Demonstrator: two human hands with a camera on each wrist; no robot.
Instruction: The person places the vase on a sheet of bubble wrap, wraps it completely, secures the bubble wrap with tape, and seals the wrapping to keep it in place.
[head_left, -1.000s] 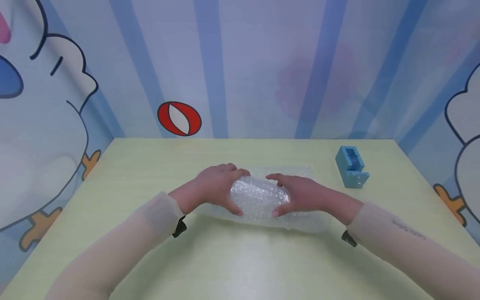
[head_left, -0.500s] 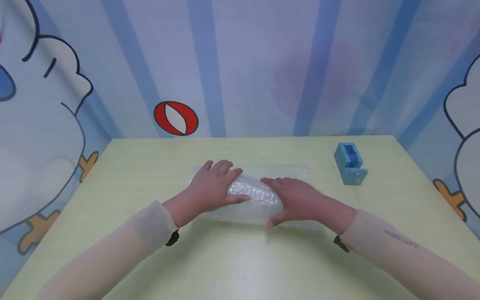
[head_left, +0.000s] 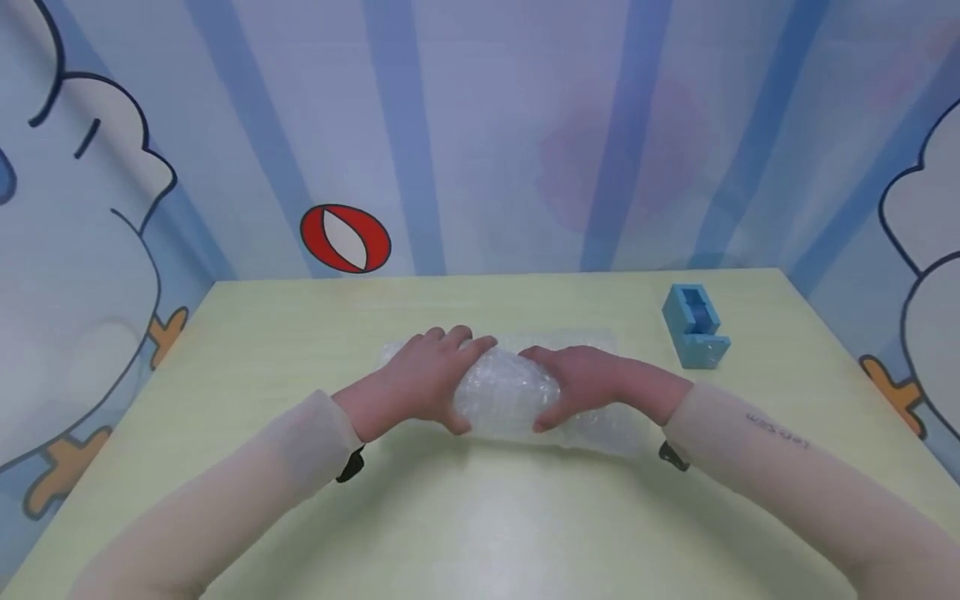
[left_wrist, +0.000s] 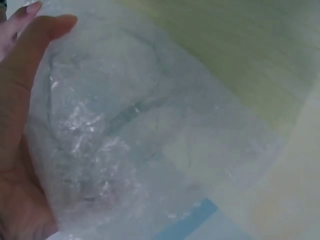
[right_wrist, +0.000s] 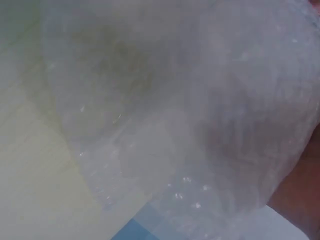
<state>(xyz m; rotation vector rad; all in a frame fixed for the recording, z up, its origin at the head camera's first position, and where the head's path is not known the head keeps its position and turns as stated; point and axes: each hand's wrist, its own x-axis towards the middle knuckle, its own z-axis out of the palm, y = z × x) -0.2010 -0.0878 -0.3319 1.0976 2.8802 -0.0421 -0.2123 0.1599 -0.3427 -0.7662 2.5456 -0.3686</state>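
Note:
A rolled bundle of clear bubble wrap [head_left: 506,392] lies at the middle of the table, with flat flaps of the sheet spreading behind it and to both sides. My left hand [head_left: 423,379] grips its left end, thumb in front and fingers over the top. From the other side my right hand [head_left: 588,379] holds the right end in the same way. In the left wrist view, the left thumb [left_wrist: 30,55] bends along the crinkled wrap [left_wrist: 125,125]. A loose flap [right_wrist: 115,115] fills much of the right wrist view. Anything inside the bundle is hidden by the layers.
A blue tape dispenser [head_left: 693,329] stands at the back right of the pale yellow table [head_left: 480,517]. Behind the table rises a blue-striped backdrop [head_left: 495,150] with cartoon prints, and printed panels close off both sides.
Half a second ago the left thumb lay across the top of the wrap; now it is down at the front. The right hand has shifted slightly back. Both hands still hold the bundle.

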